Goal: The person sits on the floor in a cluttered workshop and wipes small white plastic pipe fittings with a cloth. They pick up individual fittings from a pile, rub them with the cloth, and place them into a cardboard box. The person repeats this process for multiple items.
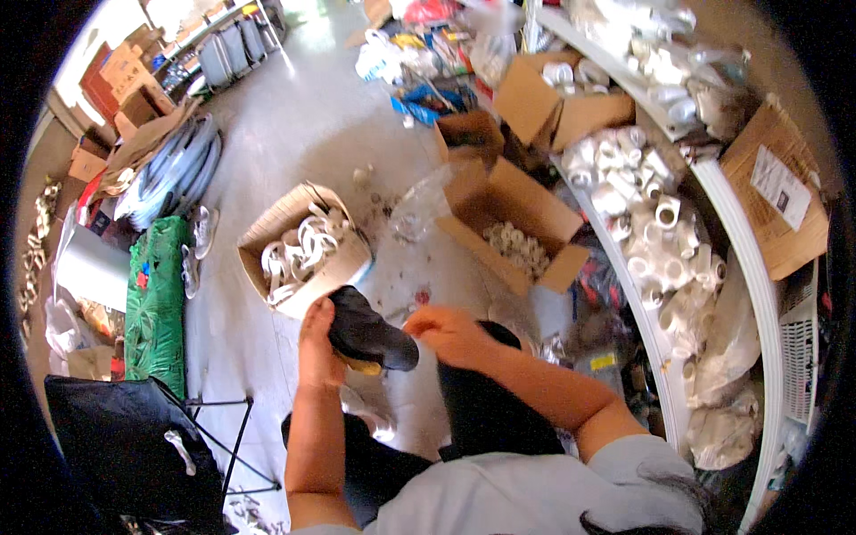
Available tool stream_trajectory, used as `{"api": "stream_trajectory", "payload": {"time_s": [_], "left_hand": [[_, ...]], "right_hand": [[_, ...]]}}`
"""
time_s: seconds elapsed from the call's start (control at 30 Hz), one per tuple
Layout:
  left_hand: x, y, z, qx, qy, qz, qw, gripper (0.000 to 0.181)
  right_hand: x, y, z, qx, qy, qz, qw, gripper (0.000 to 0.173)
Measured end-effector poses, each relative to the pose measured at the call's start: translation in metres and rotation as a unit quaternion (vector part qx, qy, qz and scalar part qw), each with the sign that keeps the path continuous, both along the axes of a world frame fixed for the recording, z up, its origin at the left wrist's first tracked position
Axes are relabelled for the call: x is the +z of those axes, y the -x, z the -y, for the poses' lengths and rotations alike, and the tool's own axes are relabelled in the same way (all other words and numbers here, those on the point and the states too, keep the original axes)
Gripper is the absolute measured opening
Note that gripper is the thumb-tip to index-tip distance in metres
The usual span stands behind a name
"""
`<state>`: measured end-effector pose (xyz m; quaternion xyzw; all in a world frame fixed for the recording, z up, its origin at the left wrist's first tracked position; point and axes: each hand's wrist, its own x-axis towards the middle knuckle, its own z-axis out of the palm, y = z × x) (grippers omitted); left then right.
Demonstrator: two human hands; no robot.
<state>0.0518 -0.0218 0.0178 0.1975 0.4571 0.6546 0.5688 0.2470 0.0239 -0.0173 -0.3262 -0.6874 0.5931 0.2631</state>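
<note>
My left hand (326, 341) grips a dark, elongated object (371, 329) that looks soft or rubbery, its exact kind unclear. Something yellow (364, 367) shows beneath it, partly hidden. Close to the object's right end is my right hand (455, 334), blurred, with its fingers bent; whether it pinches anything cannot be made out. Just beyond my hands, an open cardboard box (251, 264) on the floor holds white curved plastic pieces (311, 237). Farther right, another open cardboard box (531, 194) contains many small whitish fittings (515, 247).
White shelves (742, 234) on the right carry bagged white pipe fittings (642, 180). A black folding chair (134, 448) stands at lower left. Beyond it are a green wrapped bundle (157, 307), shoes (204, 231) and coiled hose (177, 177). Clear plastic film (421, 207) lies between the boxes.
</note>
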Motion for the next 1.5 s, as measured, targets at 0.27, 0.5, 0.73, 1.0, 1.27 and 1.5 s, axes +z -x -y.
{"api": "stream_trajectory", "payload": {"time_s": [0.27,0.5,0.73,1.0,1.27,1.5], "left_hand": [[0.017,-0.009,-0.005,-0.026,-0.148,-0.354,0.923,0.038],[0.002,-0.003,-0.001,-0.078,-0.338,-0.596,0.724,0.03],[-0.023,0.008,-0.008,-0.1,-0.073,-0.271,0.955,0.023],[-0.024,0.044,-0.031,0.017,-0.043,0.156,0.987,0.025],[-0.036,0.03,-0.046,-0.008,-0.016,0.117,0.993,0.027],[-0.051,0.016,-0.043,-0.032,-0.044,-0.067,0.996,0.034]], "right_hand": [[-0.022,0.101,-0.015,0.122,0.064,-0.121,0.983,0.024],[-0.04,0.092,-0.015,0.232,0.037,-0.081,0.969,0.04],[-0.097,0.083,-0.016,0.224,0.651,-0.418,0.593,0.062],[-0.025,0.053,-0.084,0.162,0.026,0.072,0.984,0.04],[-0.027,0.056,-0.095,0.009,-0.354,0.051,0.934,0.046],[-0.029,0.087,-0.06,-0.036,-0.215,0.074,0.973,0.051]]}}
